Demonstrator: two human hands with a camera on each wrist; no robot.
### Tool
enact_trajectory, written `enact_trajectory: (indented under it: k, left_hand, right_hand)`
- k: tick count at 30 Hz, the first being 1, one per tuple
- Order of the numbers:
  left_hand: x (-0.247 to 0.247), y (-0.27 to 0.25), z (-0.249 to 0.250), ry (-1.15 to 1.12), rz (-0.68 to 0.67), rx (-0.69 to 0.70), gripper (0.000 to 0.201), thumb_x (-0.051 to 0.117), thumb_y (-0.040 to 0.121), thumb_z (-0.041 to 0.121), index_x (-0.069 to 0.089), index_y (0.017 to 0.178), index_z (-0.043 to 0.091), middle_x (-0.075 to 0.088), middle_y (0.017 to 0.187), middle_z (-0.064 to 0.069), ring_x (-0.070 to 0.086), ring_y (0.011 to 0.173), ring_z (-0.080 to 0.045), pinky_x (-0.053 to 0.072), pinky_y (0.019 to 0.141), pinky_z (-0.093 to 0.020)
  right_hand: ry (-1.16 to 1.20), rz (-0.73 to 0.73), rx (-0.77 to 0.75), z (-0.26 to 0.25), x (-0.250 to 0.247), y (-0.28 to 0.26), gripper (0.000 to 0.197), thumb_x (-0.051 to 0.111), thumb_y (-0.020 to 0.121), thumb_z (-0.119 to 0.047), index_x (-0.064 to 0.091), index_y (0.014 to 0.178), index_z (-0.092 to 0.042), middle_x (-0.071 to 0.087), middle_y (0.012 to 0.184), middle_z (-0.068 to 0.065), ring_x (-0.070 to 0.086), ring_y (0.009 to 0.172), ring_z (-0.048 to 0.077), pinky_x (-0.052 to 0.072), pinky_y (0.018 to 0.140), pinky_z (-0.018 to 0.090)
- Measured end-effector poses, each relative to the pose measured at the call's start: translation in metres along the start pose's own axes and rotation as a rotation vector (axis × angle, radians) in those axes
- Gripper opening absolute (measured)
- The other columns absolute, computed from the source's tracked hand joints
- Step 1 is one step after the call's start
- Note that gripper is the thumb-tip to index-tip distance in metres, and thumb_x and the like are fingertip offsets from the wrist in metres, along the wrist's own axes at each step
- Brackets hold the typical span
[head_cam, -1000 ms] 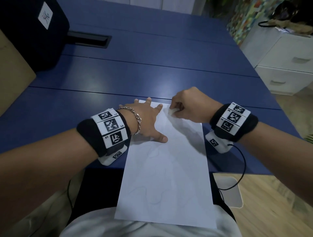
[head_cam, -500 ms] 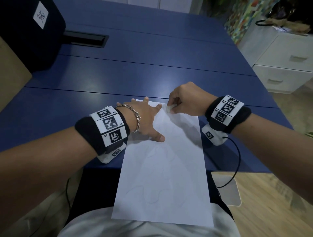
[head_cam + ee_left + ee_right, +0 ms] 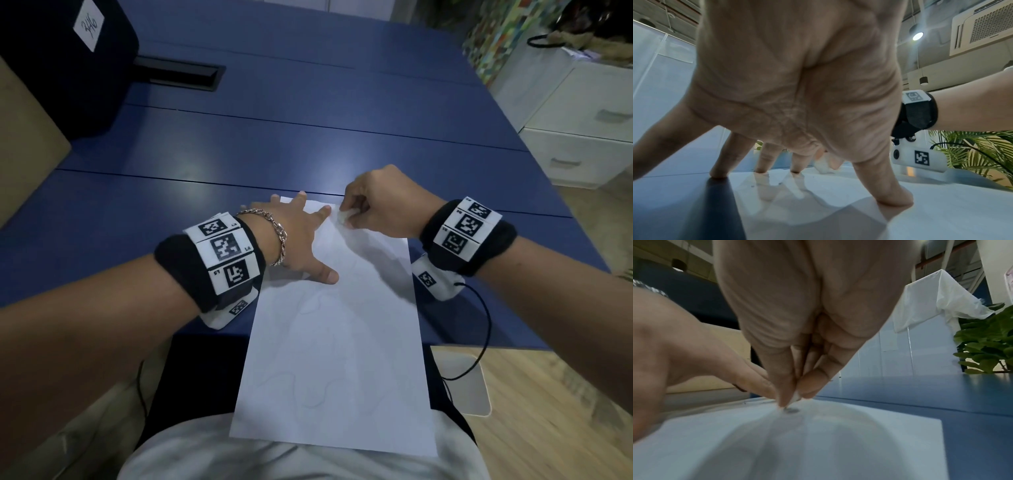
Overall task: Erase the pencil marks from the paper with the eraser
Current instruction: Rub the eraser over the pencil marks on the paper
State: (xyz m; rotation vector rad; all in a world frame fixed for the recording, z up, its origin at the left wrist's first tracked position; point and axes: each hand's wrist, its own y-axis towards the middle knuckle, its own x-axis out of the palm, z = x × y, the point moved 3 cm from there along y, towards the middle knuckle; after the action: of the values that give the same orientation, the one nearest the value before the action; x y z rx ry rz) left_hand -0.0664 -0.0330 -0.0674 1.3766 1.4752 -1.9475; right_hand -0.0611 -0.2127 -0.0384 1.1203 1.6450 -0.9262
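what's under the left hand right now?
The left hand presses spread fingers on the far left part of the paper, which lies on the blue table; its outer fingers reach past the sheet's edge. Any pencil marks beneath the palm are hidden.

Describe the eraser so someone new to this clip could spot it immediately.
Find the white paper lying on the blue table. Near its far edge, the right hand pinches the eraser, a small white lump at the fingertips. The left hand beside it lies flat and holds nothing.
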Motion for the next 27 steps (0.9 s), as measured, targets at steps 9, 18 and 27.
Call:
enact_trajectory:
  k: [9,18,27]
  left_hand:
    - [0.001,-0.002,-0.002,0.061,0.040,-0.036,0.144,0.043,0.044,0.111,-0.017,0.158,0.049,-0.017,0.173,0.007,0.006,0.158,-0.042,0.013,0.109,-0.084]
    - [0.000,-0.004,0.000,0.058,0.022,-0.038,0.144,0.045,0.046,0.110,-0.017,0.159,0.047,-0.018,0.172,0.007,0.002,0.158,-0.044,0.009,0.109,-0.085]
    - [-0.002,-0.006,0.002,0.080,0.019,-0.045,0.142,0.045,0.049,0.109,-0.019,0.159,0.046,-0.019,0.172,0.005,0.002,0.158,-0.044,0.006,0.111,-0.084]
  right_hand:
    - [0.017,0.012,0.019,-0.005,0.003,0.006,0.013,0.082,0.082,-0.026,0.079,0.093,-0.019,0.076,0.082,-0.008,0.070,0.080,0.010,0.060,0.079,0.035]
    - [-0.036,0.010,0.008,0.003,0.002,-0.002,0.013,0.081,0.083,-0.024,0.078,0.095,-0.018,0.072,0.085,-0.007,0.066,0.078,0.010,0.055,0.074,0.027]
    - [-0.035,0.028,-0.005,0.005,0.000,-0.008,0.014,0.079,0.084,-0.022,0.078,0.098,-0.019,0.072,0.090,-0.005,0.066,0.081,0.013,0.058,0.079,0.037]
